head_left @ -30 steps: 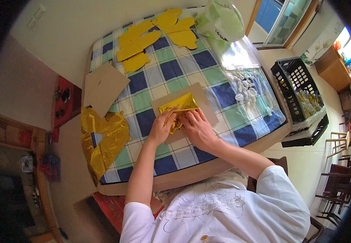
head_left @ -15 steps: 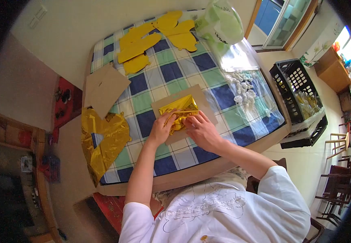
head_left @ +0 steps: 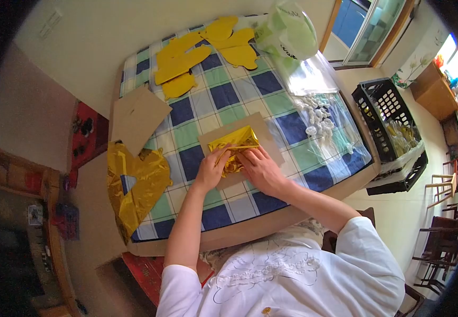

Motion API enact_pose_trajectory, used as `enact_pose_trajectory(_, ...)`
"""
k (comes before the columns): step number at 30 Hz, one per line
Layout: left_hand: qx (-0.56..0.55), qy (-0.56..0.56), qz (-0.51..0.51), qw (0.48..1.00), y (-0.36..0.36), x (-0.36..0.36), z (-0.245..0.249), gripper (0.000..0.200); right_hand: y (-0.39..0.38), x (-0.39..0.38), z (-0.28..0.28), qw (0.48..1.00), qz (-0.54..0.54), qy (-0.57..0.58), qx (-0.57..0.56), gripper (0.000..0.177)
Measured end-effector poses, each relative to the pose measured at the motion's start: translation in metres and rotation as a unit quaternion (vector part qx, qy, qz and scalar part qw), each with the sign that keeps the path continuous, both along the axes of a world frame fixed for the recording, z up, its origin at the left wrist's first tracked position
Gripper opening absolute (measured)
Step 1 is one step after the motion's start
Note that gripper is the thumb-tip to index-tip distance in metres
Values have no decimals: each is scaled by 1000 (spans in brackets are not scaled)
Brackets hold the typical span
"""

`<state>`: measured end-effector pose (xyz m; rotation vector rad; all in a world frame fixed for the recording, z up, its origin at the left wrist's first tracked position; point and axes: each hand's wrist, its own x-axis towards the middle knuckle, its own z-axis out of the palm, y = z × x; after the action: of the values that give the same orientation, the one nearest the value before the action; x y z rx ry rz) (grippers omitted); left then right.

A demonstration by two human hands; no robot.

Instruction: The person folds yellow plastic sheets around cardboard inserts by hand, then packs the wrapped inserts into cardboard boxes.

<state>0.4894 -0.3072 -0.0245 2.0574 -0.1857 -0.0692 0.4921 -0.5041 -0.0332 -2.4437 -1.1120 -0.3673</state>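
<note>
A crinkled, shiny gold foil piece (head_left: 242, 138), partly folded, lies on a square of brown cardboard (head_left: 272, 138) on the bed. At its near left side my left hand (head_left: 211, 169) is closed, with the thumb and fingers gripping the folded foil. My right hand (head_left: 262, 170) presses bent fingers onto the fold from the right. Both hands hide part of the foil's near half. Farther left, a larger gold foil piece (head_left: 139, 193) hangs over the bed edge, close to another cardboard sheet (head_left: 138, 117).
Several flat yellow shapes (head_left: 181, 61) lie at the far side of the checked bed cover (head_left: 192, 158). To the right are a green-white plastic bag (head_left: 287, 31), clear plastic sleeves (head_left: 308, 74) and white bundles (head_left: 318, 119). Black crates (head_left: 384, 113) stand beyond the bed's right edge.
The raised strip of foil between my hands has been folded down flatter. My right fingers have shifted slightly left and lower over it.
</note>
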Motion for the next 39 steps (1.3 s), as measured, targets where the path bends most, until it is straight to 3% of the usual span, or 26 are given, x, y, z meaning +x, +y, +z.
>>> enact_pose_trajectory(11,3,6,-5,1000,1,1,-4,39,1,5,-4,999,-15,48,-13,36)
enact_pose_trajectory(14,12,33,4,999,-1,0,7,39,3,6,-8,999,-21,-11,22,35)
enact_pose_trajectory(29,-4,25,-15,1000,4,4,-12,38,-3,3,-4,999,13,31,2,44)
enact_pose_trajectory(32,-14,16,-17,1000,4,4,-15,38,1,1,0,1000,15,-7,5,34)
enact_pose_trajectory(39,-7,-1,-13,1000,2,2,-10,37,-8,-8,2,998,40,33,45,29)
